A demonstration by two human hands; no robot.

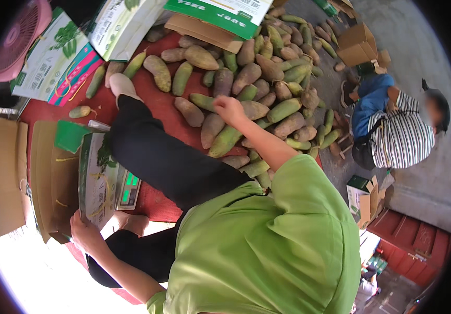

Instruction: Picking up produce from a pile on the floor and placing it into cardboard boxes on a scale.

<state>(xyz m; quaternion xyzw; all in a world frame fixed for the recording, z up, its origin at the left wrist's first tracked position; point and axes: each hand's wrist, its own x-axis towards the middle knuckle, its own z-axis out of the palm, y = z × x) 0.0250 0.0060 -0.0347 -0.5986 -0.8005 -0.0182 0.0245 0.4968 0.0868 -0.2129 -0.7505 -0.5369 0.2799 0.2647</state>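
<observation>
My left hand grips the near edge of an open cardboard carton with a green and white printed side. That carton rests against a scale with a lit green display. Over the heap to the right, my right hand has its fingers curled in, with no vegetable visible in it. Beside its fingers lies a green radish; I cannot tell whether they touch. Many long green and brownish radishes are piled around and beyond that hand on a red surface.
More printed cartons stand at the far left, near a pink fan. A plain cardboard flap rises at the left edge. Another person in a striped shirt crouches at right. Opened boxes lie beyond the pile.
</observation>
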